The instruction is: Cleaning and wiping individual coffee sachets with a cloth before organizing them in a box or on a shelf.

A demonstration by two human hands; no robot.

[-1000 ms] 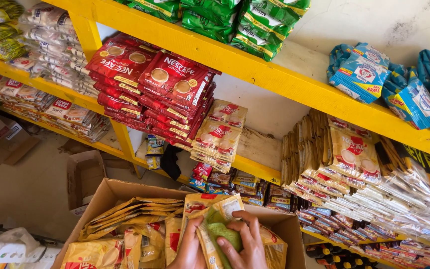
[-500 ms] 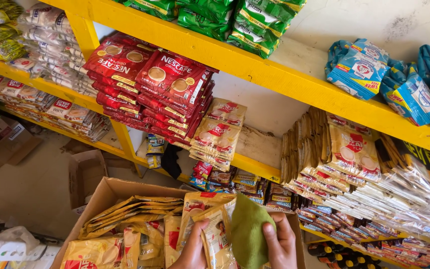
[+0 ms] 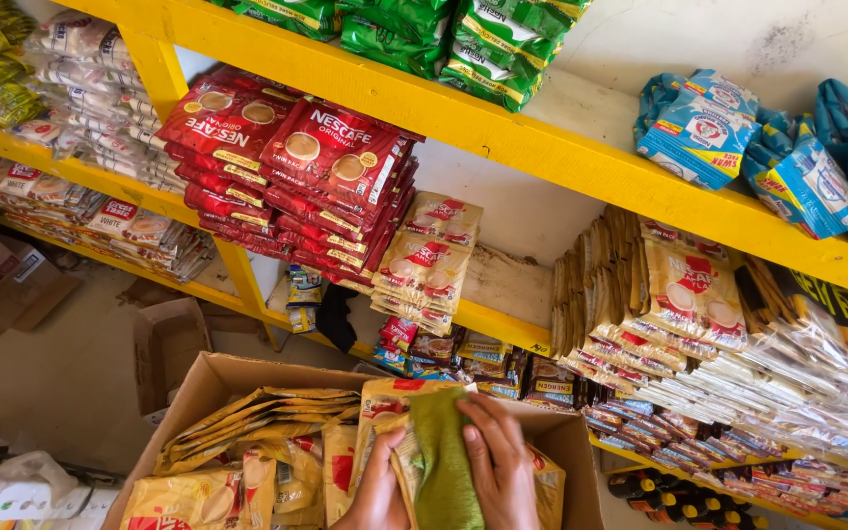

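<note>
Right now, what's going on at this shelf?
A person stands over an open cardboard box full of yellow sachet packs, in front of yellow shelves stocked with red, green and blue packets. The left hand grips a pack from the box, while the right hand presses a green cloth against it. Both hands are low in view, just above the box.

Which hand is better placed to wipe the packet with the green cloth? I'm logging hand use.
Probably the right hand: it lies flat on the green cloth, while the left hand holds the packet underneath.
</note>
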